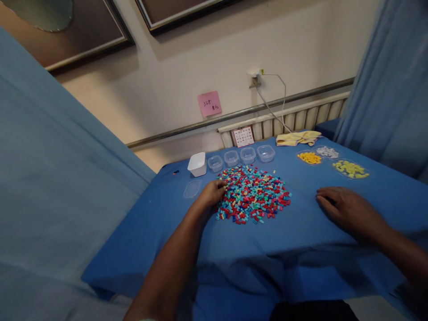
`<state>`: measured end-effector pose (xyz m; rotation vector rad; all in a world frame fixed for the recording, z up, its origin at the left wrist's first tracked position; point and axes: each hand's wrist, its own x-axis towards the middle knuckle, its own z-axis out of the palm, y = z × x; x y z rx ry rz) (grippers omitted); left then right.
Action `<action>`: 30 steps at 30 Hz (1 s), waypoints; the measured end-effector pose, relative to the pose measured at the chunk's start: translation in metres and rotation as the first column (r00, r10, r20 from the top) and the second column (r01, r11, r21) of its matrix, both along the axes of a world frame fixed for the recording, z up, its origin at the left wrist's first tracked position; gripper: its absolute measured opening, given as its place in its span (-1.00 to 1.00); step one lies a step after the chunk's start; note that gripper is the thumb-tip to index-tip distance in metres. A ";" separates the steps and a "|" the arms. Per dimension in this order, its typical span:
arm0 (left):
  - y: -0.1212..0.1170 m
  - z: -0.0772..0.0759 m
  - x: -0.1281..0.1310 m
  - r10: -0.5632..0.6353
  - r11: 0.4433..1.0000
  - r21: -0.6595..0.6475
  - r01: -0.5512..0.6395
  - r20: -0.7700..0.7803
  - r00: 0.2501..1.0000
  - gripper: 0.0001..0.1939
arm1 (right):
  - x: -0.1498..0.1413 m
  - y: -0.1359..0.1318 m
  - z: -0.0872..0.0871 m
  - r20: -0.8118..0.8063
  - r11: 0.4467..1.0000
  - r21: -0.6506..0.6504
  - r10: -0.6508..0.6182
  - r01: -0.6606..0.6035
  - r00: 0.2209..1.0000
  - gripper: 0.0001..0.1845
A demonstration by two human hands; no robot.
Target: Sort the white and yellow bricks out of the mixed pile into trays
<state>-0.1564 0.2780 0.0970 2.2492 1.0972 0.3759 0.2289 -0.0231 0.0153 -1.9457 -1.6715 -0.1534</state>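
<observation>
A wide pile of small plastic building bricks [252, 192], mostly red, pink, turquoise and blue with a few pale yellow, lies on the blue-covered table [160, 232]. At the pile's left edge, my left hand [213, 193] reaches in with bent fingers touching the bricks. Its thumb and fingertips are drawn close together; any brick between them is too small to make out. To the right of the pile, my right hand [346, 208] rests on the cloth, thumb and forefinger apart, with nothing visible in it.
Clear tubs [248, 155] and a white tub [197, 164] line the back. Trays of orange [310, 158], grey [328, 152] and yellow-green pieces [350, 169] sit at right. A clear lid [192, 189], yellow cloth [298, 138] and printed card [244, 137] are also there.
</observation>
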 end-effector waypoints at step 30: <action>-0.006 0.023 -0.004 -0.172 0.955 0.159 0.250 -0.391 0.904 -0.71 | -0.008 -0.003 0.007 -0.025 0.999 -0.017 -0.038 0.038 0.999 -0.54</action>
